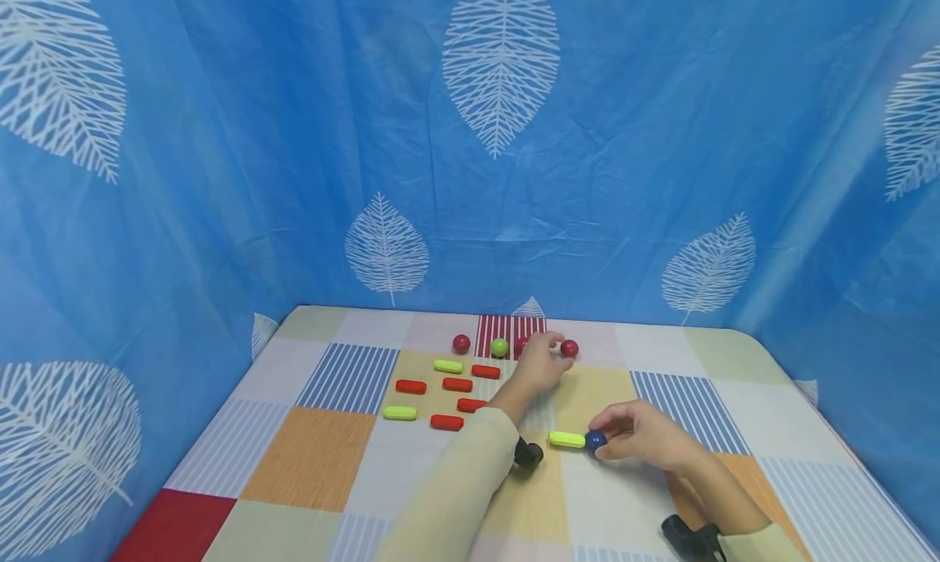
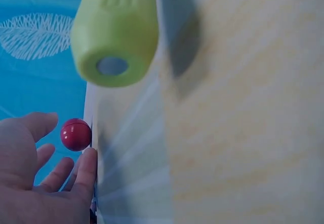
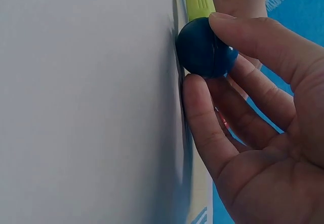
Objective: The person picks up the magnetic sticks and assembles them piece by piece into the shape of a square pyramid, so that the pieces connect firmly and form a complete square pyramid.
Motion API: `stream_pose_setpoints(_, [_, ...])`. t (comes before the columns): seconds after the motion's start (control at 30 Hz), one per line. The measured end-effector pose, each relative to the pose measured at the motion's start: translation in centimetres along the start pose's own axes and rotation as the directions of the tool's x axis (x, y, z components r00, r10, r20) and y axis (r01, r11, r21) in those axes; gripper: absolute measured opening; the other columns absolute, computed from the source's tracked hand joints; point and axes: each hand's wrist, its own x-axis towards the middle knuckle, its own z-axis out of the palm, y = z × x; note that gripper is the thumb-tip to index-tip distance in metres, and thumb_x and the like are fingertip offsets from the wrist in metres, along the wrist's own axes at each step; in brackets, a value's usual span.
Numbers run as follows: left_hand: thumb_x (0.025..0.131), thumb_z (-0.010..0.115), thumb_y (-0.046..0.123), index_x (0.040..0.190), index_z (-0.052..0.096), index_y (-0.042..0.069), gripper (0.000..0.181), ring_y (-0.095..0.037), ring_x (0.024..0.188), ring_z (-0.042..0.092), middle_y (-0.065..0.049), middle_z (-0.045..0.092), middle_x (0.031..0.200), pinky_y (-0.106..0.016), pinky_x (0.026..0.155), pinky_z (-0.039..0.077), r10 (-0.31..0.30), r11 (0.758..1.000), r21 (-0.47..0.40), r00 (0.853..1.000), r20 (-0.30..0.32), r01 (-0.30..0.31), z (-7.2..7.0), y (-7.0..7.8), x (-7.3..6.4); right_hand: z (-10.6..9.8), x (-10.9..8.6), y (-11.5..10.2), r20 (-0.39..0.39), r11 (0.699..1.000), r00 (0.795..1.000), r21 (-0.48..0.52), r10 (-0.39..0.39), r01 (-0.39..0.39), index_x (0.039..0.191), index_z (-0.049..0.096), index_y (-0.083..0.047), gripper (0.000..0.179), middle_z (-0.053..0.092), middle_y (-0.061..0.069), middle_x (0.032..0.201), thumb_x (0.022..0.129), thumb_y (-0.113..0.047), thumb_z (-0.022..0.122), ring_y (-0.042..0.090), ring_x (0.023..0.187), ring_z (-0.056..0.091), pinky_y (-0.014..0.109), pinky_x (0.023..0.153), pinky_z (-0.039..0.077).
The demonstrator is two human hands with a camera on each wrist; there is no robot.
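My right hand [image 1: 646,435] pinches a dark blue ball [image 3: 205,47] between thumb and fingertips, low over the tablecloth. A yellow-green rod [image 1: 567,440] with grooved sides lies end to end with that ball, pointing left. At the back of the table my left hand [image 1: 542,365] reaches toward a red ball [image 1: 569,348]. Its thumb and fingers are spread around the ball [image 2: 76,134] with a gap showing at the thumb. Another red ball [image 1: 521,346] sits just left of this hand, partly hidden by it.
Left of the left hand are a green ball [image 1: 499,347] and a further red ball [image 1: 461,344]. Several red rods [image 1: 411,387] and yellow-green rods [image 1: 400,413] lie on the patchwork cloth. A blue leaf-patterned curtain [image 1: 507,219] closes off the back and sides.
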Motion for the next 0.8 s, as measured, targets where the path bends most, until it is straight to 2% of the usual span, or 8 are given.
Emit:
stream_pose_setpoints(0.23, [0.095,0.073,0.019,0.143,0.059,0.014,0.050,-0.023,0.129,0.059,-0.009,0.061,0.142,-0.037,0.110,0.049,0.028,0.998,0.050,1.000,0.008,-0.028,0.3,0.2,0.5,0.0,0.0,-0.1,0.004,1.000,1.000,0.007,-0.003,0.003,0.112,0.073,0.003,0.036,0.075,0.015,0.107,0.080,-0.007,0.084,0.019,0.093,0.069,0.022,0.078,0.058])
stream_pose_setpoints(0.5, [0.096,0.072,0.019,0.146,0.056,0.016,0.053,-0.024,0.138,0.054,-0.008,0.058,0.145,-0.037,0.114,0.046,0.024,0.995,0.098,0.999,0.034,-0.028,0.5,0.4,0.8,0.0,0.1,-0.3,0.013,1.000,1.000,0.016,-0.017,0.017,0.112,0.072,0.004,0.036,0.074,0.016,0.108,0.081,-0.008,0.085,0.017,0.092,0.070,0.022,0.079,0.058])
stream_pose_setpoints(0.67, [0.095,0.073,0.016,0.143,0.059,0.016,0.049,-0.023,0.132,0.058,-0.007,0.061,0.142,-0.037,0.109,0.051,0.010,0.997,0.077,0.999,0.043,-0.013,0.8,0.6,0.7,0.0,0.1,-0.2,0.014,1.000,1.000,0.020,-0.025,0.025,0.112,0.072,0.004,0.035,0.074,0.018,0.108,0.081,-0.007,0.084,0.019,0.093,0.069,0.022,0.079,0.058])
stream_pose_setpoints(0.8, [0.091,0.077,0.015,0.132,0.065,0.016,0.042,-0.020,0.119,0.064,-0.005,0.068,0.128,-0.034,0.102,0.055,-0.019,0.999,0.041,0.999,0.027,0.018,1.2,0.6,0.7,-0.1,0.0,-0.1,0.014,0.999,0.999,0.033,-0.029,0.028,0.113,0.072,0.005,0.035,0.074,0.019,0.108,0.082,-0.006,0.083,0.018,0.092,0.069,0.022,0.078,0.058])
